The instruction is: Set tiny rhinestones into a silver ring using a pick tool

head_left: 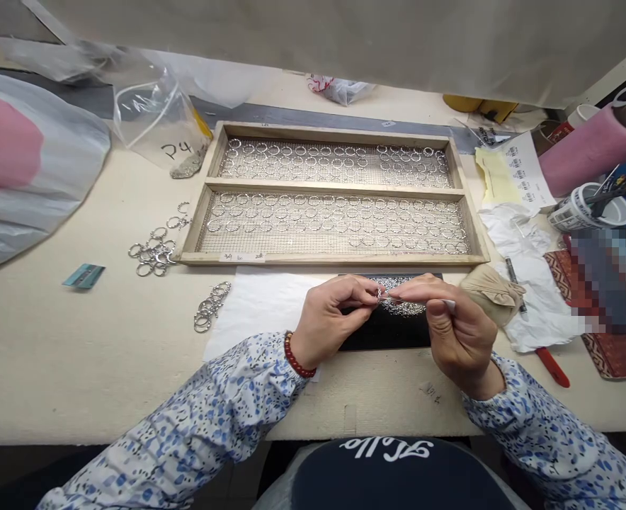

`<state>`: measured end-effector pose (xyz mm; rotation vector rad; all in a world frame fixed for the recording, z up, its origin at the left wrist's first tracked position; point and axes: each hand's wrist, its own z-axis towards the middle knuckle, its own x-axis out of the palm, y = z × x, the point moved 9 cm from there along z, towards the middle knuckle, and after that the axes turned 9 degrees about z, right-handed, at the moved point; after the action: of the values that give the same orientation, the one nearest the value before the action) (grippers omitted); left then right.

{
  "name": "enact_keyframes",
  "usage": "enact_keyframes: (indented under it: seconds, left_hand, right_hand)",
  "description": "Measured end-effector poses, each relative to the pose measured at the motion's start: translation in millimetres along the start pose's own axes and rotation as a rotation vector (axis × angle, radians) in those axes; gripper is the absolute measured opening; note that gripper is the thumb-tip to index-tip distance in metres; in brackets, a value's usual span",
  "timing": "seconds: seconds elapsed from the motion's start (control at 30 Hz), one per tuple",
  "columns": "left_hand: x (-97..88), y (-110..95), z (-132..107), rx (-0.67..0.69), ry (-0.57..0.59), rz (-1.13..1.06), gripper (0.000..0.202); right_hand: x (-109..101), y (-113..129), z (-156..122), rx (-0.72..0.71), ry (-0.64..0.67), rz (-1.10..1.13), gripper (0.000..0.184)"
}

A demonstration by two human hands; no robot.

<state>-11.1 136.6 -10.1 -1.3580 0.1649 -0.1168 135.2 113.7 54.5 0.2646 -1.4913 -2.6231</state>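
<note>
Between the thumb and fingers of my left hand [330, 319] is a small silvery ring [379, 293], seen nearly edge-on. My right hand [460, 331] grips a thin stick-like tool [450, 305] with a pale end showing by the thumb; its tip meets the ring. Both hands are over a black pad [384, 334] strewn with tiny glittering stones [406, 309]. A white paper sheet [260, 304] lies left of the pad, partly under my left forearm. By the sheet's left edge is a row of overlapping silver rings [212, 307].
Behind my hands stands a wooden two-part mesh tray [334, 188] holding many rings. More loose rings [154, 253] lie at its left corner. To the right are a cloth bundle [492, 292], white tissue [525, 265], a red-handled tool [553, 366] and a white tub [583, 209].
</note>
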Motion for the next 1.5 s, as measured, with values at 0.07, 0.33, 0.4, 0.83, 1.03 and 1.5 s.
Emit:
enact_keyframes:
  seconds: [0.07, 0.33, 0.4, 0.83, 1.03, 1.5]
  left_hand:
    - [0.0, -1.0, 0.2, 0.013, 0.001, 0.0, 0.016]
    - [-0.5, -4.6, 0.3, 0.04, -0.003, 0.014, 0.017]
    - [-0.5, -5.4, 0.4, 0.045, -0.003, 0.015, 0.017]
    - [-1.4, -5.3, 0.1, 0.056, -0.005, 0.037, 0.016]
    - [-1.9, -6.0, -0.2, 0.064, -0.003, 0.047, 0.016]
    - [-1.3, -7.7, 0.3, 0.078, -0.001, 0.062, 0.016]
  right_hand:
    - [0.8, -0.4, 0.2, 0.004, 0.008, 0.007, 0.03]
    - [-0.6, 1.5, -1.2, -0.007, -0.008, -0.003, 0.031]
    - [0.3, 1.5, -0.7, -0.005, 0.002, -0.006, 0.031]
    - [2.0, 0.3, -1.5, -0.011, 0.029, 0.0, 0.031]
    - [2.9, 0.2, -1.5, 0.003, 0.044, -0.003, 0.031]
    - [0.6, 0.8, -0.9, -0.008, 0.013, -0.025, 0.03]
